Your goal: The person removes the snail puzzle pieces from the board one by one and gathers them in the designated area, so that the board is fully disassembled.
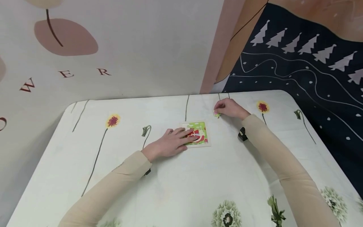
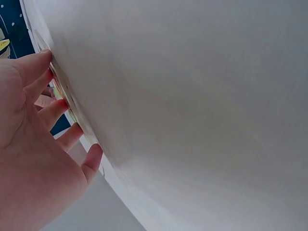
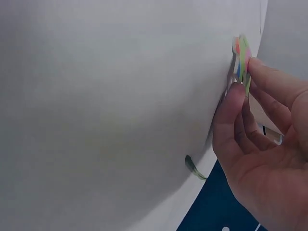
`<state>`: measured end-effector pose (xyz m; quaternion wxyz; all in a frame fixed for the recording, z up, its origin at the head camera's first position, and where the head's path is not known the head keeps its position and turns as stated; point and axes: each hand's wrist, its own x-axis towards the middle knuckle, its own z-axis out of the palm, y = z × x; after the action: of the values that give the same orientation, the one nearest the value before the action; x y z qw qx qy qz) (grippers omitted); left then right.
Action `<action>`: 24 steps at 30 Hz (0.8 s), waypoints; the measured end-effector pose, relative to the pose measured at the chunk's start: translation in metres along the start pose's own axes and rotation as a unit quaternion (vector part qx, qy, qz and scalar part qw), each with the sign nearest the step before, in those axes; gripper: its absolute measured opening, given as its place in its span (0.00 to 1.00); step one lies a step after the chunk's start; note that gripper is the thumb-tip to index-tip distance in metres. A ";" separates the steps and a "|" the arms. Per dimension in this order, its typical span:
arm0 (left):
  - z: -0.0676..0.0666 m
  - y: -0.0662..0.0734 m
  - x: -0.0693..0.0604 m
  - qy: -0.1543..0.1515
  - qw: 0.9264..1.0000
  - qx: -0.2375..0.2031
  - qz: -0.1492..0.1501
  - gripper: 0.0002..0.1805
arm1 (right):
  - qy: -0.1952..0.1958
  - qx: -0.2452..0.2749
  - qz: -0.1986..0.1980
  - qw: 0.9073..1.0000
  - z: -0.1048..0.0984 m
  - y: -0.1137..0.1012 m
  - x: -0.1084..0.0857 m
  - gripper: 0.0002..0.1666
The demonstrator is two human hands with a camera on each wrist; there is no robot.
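Note:
A square picture puzzle (image 1: 203,136) with a green and red picture and a pale frame lies at the middle of the table. My left hand (image 1: 168,143) rests on its left side with fingers spread, covering part of the picture. In the left wrist view, the fingertips (image 2: 60,106) touch the thin board. Up and to the right of the board, my right hand (image 1: 230,108) pinches puzzle pieces (image 3: 242,60) between thumb and fingers, close to the tabletop. They look thin and colourful, green with pink, orange and blue; their exact number is hard to tell.
The table (image 1: 181,189) wears a white cloth printed with flowers and stems. Behind it hangs a pale curtain-like backdrop (image 1: 158,47), with a dark blue tree-patterned cloth (image 1: 283,69) at the right. A black wrist device (image 1: 242,134) shows under the right sleeve.

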<state>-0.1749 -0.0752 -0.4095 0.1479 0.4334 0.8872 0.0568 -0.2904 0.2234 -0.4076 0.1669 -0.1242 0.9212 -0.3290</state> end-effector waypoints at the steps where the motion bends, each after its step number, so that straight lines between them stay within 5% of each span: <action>1: -0.001 0.001 0.000 0.000 1.000 -0.001 0.000 0.29 | 0.003 0.000 0.004 1.000 0.000 0.000 0.000 0.10; 10: -0.002 0.001 0.001 -0.005 1.000 -0.013 -0.015 0.29 | 0.040 -0.012 0.016 0.999 0.005 -0.001 0.001 0.11; 17: 0.000 -0.001 0.001 -0.003 1.000 -0.019 -0.009 0.29 | 0.056 0.025 0.020 0.998 0.006 -0.008 -0.008 0.11; 24: -0.001 0.000 0.000 0.009 1.000 -0.005 0.003 0.29 | 0.071 0.066 -0.021 0.995 0.008 -0.023 -0.020 0.12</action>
<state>-0.1750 -0.0750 -0.4083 0.1425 0.4344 0.8869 0.0658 -0.2662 0.2089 -0.3939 0.1016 -0.1083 0.9040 -0.4009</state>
